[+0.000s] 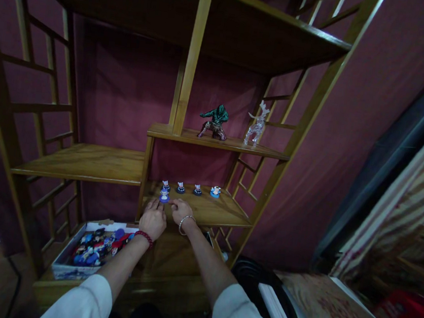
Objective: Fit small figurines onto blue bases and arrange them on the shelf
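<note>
The step in hand looks like a fine adjustment of the purple figure [164,196], which stands upright near the left front of the low shelf [221,212], directly in front of the leftmost of three dark-based figures [180,188]. To their right, in the same back row, is a blue-based figure [215,192]. The next move, as I judge it, calls for light fingertip control at the base and a straight withdrawal toward the body, so that neither the purple figure nor the one close behind it gets tipped. Both arms reach forward and converge at the shelf's front edge. The left hand [153,218] lies palm down with its back to the camera, fingers loosely extended toward the purple figure's base, the wrist with the red bracelet [145,235] below the shelf edge. The right hand [182,211] comes in from the right, its index finger pointing leftward at the same base and the other fingers curled beneath. Both look partly closed; I cannot tell whether either one grips the figure or merely touches it, since the fingertips are small and partly hidden. Below and left, a box [72,272] holds a jumble of more figures [90,252].
</note>
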`<state>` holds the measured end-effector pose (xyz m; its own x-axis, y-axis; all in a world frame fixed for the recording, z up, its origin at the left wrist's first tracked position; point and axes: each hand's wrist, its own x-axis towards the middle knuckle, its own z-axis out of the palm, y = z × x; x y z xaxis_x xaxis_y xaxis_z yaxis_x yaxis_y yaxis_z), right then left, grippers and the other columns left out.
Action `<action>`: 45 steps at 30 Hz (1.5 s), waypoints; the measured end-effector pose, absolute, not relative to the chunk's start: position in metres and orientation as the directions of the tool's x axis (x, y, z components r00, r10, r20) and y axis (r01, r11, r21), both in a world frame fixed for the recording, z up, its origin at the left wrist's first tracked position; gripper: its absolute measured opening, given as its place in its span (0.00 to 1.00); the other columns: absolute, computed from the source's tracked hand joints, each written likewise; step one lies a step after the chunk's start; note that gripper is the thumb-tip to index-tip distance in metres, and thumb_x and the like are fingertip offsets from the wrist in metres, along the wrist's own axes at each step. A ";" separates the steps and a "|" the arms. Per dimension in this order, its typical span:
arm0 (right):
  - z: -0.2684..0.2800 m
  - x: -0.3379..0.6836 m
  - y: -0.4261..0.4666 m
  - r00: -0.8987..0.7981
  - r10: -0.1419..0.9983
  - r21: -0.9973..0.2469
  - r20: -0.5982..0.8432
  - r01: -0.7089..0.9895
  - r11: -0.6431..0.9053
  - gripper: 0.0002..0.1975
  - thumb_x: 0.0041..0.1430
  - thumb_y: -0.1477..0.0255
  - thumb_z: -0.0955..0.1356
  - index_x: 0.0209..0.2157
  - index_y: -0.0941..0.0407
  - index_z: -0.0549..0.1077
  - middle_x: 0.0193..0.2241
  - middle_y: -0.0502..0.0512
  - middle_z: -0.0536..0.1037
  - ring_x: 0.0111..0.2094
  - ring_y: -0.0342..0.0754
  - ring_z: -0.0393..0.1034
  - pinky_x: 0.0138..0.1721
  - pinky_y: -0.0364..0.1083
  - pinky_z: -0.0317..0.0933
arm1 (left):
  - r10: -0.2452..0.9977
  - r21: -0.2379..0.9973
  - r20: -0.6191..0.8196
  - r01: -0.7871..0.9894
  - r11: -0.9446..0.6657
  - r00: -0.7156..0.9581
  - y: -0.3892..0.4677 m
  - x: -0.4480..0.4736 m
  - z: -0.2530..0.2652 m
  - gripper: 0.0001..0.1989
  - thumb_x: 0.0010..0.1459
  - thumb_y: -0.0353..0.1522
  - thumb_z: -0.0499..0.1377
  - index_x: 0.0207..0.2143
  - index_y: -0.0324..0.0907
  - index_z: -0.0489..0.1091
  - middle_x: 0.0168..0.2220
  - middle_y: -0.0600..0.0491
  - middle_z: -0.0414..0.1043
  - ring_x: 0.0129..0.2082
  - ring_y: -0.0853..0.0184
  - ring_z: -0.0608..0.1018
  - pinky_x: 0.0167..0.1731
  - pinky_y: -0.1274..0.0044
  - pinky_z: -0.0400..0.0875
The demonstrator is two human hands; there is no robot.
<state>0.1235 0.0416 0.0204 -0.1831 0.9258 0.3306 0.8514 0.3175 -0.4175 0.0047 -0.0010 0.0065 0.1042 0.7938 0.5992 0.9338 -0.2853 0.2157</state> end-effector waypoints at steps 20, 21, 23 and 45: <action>0.030 0.121 0.040 -0.164 0.941 -0.453 0.296 0.843 0.290 0.16 0.51 0.79 0.58 0.36 0.52 0.72 0.40 0.49 0.73 0.41 0.42 0.65 0.45 0.39 0.55 | 0.822 0.249 0.564 0.933 -0.261 0.080 0.004 0.008 0.008 0.20 0.49 0.26 0.47 0.45 0.33 0.65 0.47 0.42 0.66 0.50 0.60 0.64 0.49 0.69 0.57; 0.030 0.121 0.041 -0.154 0.944 -0.454 0.293 0.846 0.279 0.16 0.51 0.79 0.58 0.36 0.52 0.72 0.40 0.49 0.73 0.41 0.42 0.65 0.45 0.39 0.55 | 0.822 0.249 0.565 0.934 -0.257 0.075 0.004 0.008 0.008 0.20 0.49 0.26 0.47 0.45 0.32 0.65 0.46 0.42 0.66 0.50 0.60 0.64 0.49 0.69 0.56; 0.029 0.120 0.044 -0.136 0.950 -0.459 0.281 0.850 0.258 0.16 0.51 0.79 0.58 0.38 0.53 0.71 0.39 0.50 0.74 0.41 0.43 0.66 0.44 0.40 0.56 | 0.829 0.252 0.555 0.936 -0.245 0.068 0.004 0.008 0.009 0.20 0.49 0.26 0.47 0.45 0.31 0.64 0.47 0.41 0.65 0.50 0.60 0.63 0.50 0.69 0.56; 0.024 0.115 0.063 -0.210 0.935 -0.455 0.285 0.829 0.324 0.19 0.54 0.76 0.57 0.45 0.51 0.67 0.40 0.49 0.74 0.41 0.43 0.67 0.43 0.39 0.58 | 0.798 0.292 0.602 0.924 -0.247 0.022 0.007 0.011 -0.001 0.22 0.50 0.27 0.46 0.48 0.31 0.61 0.48 0.39 0.63 0.52 0.58 0.61 0.48 0.66 0.57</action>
